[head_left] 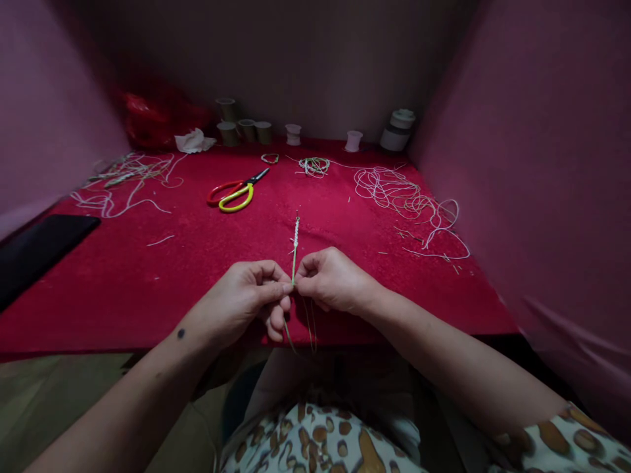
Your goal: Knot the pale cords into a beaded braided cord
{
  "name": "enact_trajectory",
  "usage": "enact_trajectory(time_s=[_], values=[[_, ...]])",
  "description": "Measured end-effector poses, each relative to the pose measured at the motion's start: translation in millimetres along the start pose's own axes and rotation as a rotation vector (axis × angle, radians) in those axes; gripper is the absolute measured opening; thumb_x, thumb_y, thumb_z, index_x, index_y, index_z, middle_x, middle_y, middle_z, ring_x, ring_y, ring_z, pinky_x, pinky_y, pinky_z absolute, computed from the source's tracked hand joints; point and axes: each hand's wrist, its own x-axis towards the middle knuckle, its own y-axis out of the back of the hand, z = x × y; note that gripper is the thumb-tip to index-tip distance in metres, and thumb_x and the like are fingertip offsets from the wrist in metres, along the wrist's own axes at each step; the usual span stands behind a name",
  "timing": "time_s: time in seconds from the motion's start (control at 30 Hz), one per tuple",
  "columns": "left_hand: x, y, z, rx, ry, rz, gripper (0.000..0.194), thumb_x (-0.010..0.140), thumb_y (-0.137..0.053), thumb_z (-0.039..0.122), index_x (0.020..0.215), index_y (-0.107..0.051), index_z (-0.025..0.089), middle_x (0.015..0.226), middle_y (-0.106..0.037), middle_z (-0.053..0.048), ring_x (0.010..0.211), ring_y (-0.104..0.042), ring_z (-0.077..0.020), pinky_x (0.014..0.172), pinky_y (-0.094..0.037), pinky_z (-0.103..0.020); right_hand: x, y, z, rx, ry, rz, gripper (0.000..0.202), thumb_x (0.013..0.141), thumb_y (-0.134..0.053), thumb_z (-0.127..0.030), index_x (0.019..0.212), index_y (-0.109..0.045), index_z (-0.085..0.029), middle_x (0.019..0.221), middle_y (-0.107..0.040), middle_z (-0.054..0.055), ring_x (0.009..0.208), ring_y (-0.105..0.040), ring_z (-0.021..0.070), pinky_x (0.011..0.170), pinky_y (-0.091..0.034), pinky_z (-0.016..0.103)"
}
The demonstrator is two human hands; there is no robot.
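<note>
A thin braided cord (296, 236), white at its upper part and pale green lower down, runs straight up the red cloth from between my hands. My left hand (259, 292) pinches its lower end between thumb and forefinger, the other fingers curled below. Close on the right, my right hand (328, 279) is closed with thumb and forefinger together beside the green part; the fine strand at its fingertips is hard to make out. Thin loose olive strands (311, 325) hang beneath both hands past the table's front edge.
Scissors (238, 191) with red and yellow handles lie beyond my hands. Tangled pale cord (389, 190) is at the right, more (133, 187) at the left near a black phone (44, 253). Spools (263, 133), a jar (397, 130) and a red bag (148, 120) line the back.
</note>
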Motion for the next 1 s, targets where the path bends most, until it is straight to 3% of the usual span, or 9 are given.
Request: enact_trajectory(time_s=[0.27, 0.47, 0.57, 0.7, 0.8, 0.87, 0.9, 0.93, 1.0], values=[[-1, -4.2, 1, 0.084, -0.017, 0.037, 0.016, 0.075, -0.061, 0.026, 0.064, -0.055, 0.016, 0.042, -0.055, 0.003, 0.028, -0.048, -0.0100, 0.029, -0.042, -0.021, -4, -1, 3, -0.350, 0.237, 0.171, 0.008, 0.068, -0.055, -0.011, 0.064, -0.061, -0.014, 0.054, -0.053, -0.001, 0.051, -0.045, 0.0082, 0.049, -0.030, 0.021], [1, -4.1, 2, 0.040, -0.015, 0.014, 0.016, 0.075, -0.061, 0.024, 0.062, -0.055, 0.016, 0.043, -0.057, 0.002, 0.026, -0.047, -0.0088, 0.026, -0.035, -0.017, -33, -5, -3, -0.370, 0.249, 0.258, 0.016, 0.078, -0.052, -0.014, 0.068, -0.064, -0.014, 0.060, -0.061, 0.002, 0.053, -0.048, 0.0097, 0.052, -0.033, 0.022], [-1, -4.7, 2, -0.041, -0.029, -0.027, 0.013, 0.075, -0.060, 0.022, 0.065, -0.056, 0.015, 0.048, -0.063, -0.001, 0.024, -0.046, -0.0073, 0.025, -0.030, -0.015, -51, -21, 1, -0.360, 0.288, 0.193, 0.017, 0.082, -0.048, -0.014, 0.076, -0.064, -0.015, 0.067, -0.064, 0.003, 0.055, -0.052, 0.0110, 0.052, -0.034, 0.023], [-5, -8.2, 2, -0.119, -0.028, -0.049, 0.012, 0.076, -0.059, 0.020, 0.066, -0.055, 0.014, 0.063, -0.070, -0.005, 0.026, -0.046, -0.0060, 0.024, -0.032, -0.015, -71, -41, 6, -0.558, 0.340, 0.094, 0.019, 0.082, -0.046, -0.015, 0.090, -0.064, -0.013, 0.073, -0.067, 0.007, 0.055, -0.055, 0.0152, 0.050, -0.034, 0.027], [-6, -11.2, 1, -0.153, -0.025, -0.018, 0.012, 0.076, -0.060, 0.020, 0.067, -0.054, 0.016, 0.053, -0.062, 0.001, 0.026, -0.043, -0.0058, 0.023, -0.033, -0.016, -83, -39, -1, -0.700, 0.379, -0.161, 0.010, 0.079, -0.053, -0.015, 0.077, -0.063, -0.014, 0.066, -0.065, 0.006, 0.049, -0.050, 0.0138, 0.045, -0.029, 0.028], [-6, -12.1, 0, -0.160, -0.029, 0.001, 0.012, 0.077, -0.060, 0.021, 0.068, -0.053, 0.017, 0.048, -0.057, 0.004, 0.026, -0.040, -0.0054, 0.023, -0.032, -0.015, -86, -30, -7, -0.671, 0.435, -0.392, 0.015, 0.079, -0.058, -0.018, 0.065, -0.060, -0.015, 0.062, -0.063, 0.004, 0.049, -0.049, 0.0118, 0.046, -0.032, 0.025], [-6, -12.2, 0, -0.163, -0.031, 0.000, 0.013, 0.077, -0.060, 0.021, 0.068, -0.053, 0.018, 0.047, -0.056, 0.005, 0.026, -0.040, -0.0052, 0.023, -0.032, -0.014, -86, -25, -9, -0.607, 0.451, -0.434, 0.020, 0.081, -0.058, -0.020, 0.062, -0.058, -0.016, 0.062, -0.063, 0.003, 0.052, -0.051, 0.0113, 0.049, -0.036, 0.023], [-6, -12.0, -1, -0.169, -0.034, -0.007, 0.013, 0.078, -0.060, 0.021, 0.068, -0.052, 0.018, 0.046, -0.055, 0.005, 0.026, -0.039, -0.0051, 0.023, -0.032, -0.014, -84, -20, -10, -0.528, 0.451, -0.379, 0.022, 0.084, -0.055, -0.021, 0.063, -0.058, -0.016, 0.066, -0.064, 0.003, 0.057, -0.054, 0.0113, 0.054, -0.039, 0.023], [-6, -11.0, -2, -0.179, -0.043, -0.034, 0.013, 0.079, -0.059, 0.022, 0.069, -0.052, 0.018, 0.045, -0.053, 0.006, 0.026, -0.039, -0.0055, 0.023, -0.032, -0.014, -73, -11, -9, -0.338, 0.384, -0.050, 0.020, 0.088, -0.048, -0.019, 0.072, -0.059, -0.015, 0.077, -0.065, 0.006, 0.067, -0.059, 0.0123, 0.064, -0.044, 0.023]])
